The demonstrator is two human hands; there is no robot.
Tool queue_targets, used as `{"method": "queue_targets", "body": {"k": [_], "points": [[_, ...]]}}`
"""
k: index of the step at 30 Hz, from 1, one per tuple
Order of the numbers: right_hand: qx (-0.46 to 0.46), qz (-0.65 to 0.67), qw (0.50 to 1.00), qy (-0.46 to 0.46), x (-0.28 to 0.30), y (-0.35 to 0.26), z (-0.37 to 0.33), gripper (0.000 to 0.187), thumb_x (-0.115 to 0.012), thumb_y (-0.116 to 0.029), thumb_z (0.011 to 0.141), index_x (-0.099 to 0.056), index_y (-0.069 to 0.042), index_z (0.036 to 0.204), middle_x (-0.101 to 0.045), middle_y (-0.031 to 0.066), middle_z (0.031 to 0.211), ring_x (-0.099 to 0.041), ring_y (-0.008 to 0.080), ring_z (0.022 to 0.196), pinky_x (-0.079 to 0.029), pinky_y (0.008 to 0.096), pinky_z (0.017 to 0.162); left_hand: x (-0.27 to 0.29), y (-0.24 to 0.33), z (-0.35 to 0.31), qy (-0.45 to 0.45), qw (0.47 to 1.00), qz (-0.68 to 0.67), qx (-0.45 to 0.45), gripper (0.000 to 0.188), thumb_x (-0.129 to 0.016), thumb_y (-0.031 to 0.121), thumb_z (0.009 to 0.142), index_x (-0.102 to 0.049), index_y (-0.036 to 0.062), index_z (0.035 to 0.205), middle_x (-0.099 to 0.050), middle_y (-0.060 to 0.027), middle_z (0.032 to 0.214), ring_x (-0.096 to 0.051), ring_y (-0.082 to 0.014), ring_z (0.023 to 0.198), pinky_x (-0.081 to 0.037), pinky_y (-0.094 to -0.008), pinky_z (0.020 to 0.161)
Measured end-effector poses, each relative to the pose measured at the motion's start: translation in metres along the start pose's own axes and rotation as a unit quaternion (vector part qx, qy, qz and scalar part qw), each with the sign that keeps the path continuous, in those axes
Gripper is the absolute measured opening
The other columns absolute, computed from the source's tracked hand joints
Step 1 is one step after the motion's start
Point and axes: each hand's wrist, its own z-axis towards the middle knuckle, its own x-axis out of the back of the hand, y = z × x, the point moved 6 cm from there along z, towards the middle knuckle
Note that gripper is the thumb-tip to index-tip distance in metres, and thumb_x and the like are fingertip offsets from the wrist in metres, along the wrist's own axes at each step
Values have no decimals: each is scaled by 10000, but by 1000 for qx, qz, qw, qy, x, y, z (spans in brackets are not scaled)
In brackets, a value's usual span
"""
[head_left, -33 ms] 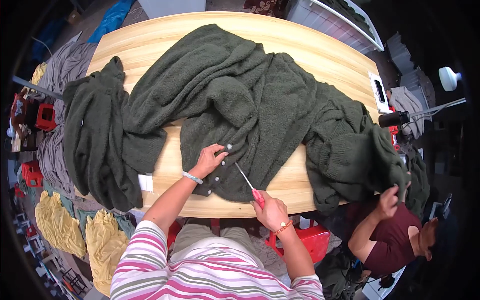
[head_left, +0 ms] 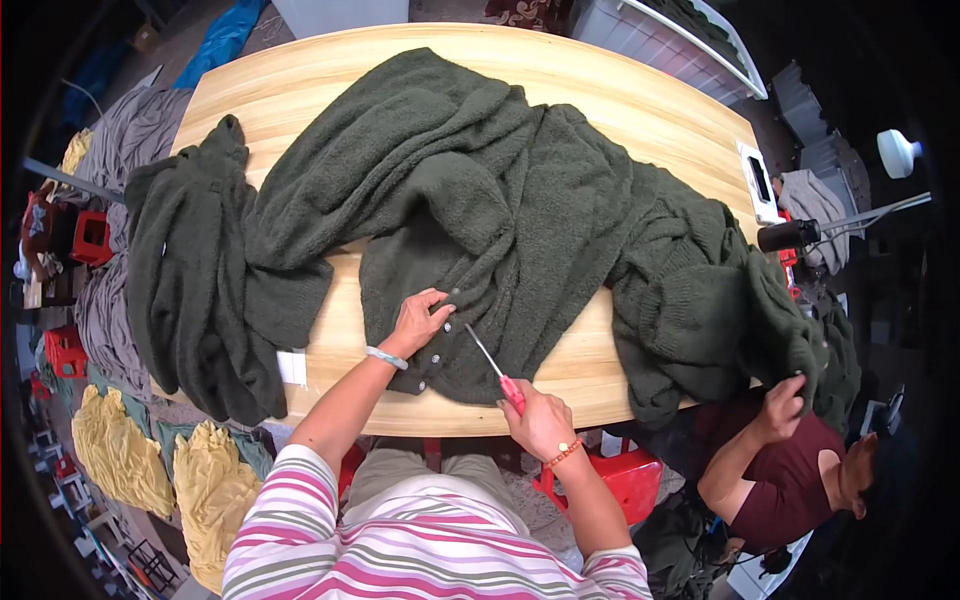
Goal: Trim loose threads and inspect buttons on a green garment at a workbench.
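My right hand has its fingers clamped round the red tool, tip near the buttons. My left hand rests on the green cardigan, probably steadying it, though I can't tell whether those fingers pinch; the cardigan spreads across the counter.

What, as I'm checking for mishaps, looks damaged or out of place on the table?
Nothing clearly stands out. The middle garment lies rumpled, without visible tears, its buttons in a row.
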Motion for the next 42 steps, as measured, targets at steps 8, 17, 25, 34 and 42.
{"method": "queue_targets", "body": {"k": [8, 17, 25, 34, 42], "points": [[13, -36, 999, -3, 8, 5, 26, 290, -613, -306, 860, -595, -64, 1019, -650, 230, 777, -635, 426, 783, -497, 509, 721, -5, -4, -2, 3, 998, -13, -64, 173, -617, 12, 758, -673, -1, 921, -627, -111, 836, -633, -256, 773, -491, -299, 709], [25, -42, 997, -67, 5, 8, 31, 297, -622, -313, 854, -595, -52, 994, -649, 224, 768, -639, 417, 780, -500, 503, 714, -8, 8, -8, 14, 993, 46, -111, 253, -587, -45, 719, -693, 80, 911, -577, -91, 807, -608, -276, 737, -494, -344, 660], [25, -28, 997, -61, 0, 11, 29, 272, -610, -278, 849, -596, -50, 995, -652, 239, 780, -645, 412, 778, -506, 506, 713, -9, 3, -4, -13, 996, 42, -77, 276, -612, -53, 721, -701, 73, 950, -591, -86, 816, -604, -239, 726, -481, -302, 645], [55, -23, 996, -63, -11, 4, 20, 271, -605, -269, 845, -596, -43, 994, -648, 244, 762, -643, 420, 768, -506, 510, 710, -7, 0, 0, 37, 995, 24, -85, 219, -676, -2, 740, -692, 62, 949, -599, -87, 806, -600, -237, 688, -479, -301, 623], [87, -41, 990, -105, -22, 3, 15, 281, -596, -282, 852, -601, -35, 985, -651, 244, 774, -644, 421, 767, -507, 507, 714, -5, -5, 2, 38, 996, -10, -83, 225, -681, 1, 742, -688, 49, 962, -613, -87, 826, -610, -227, 721, -485, -295, 665]]}}
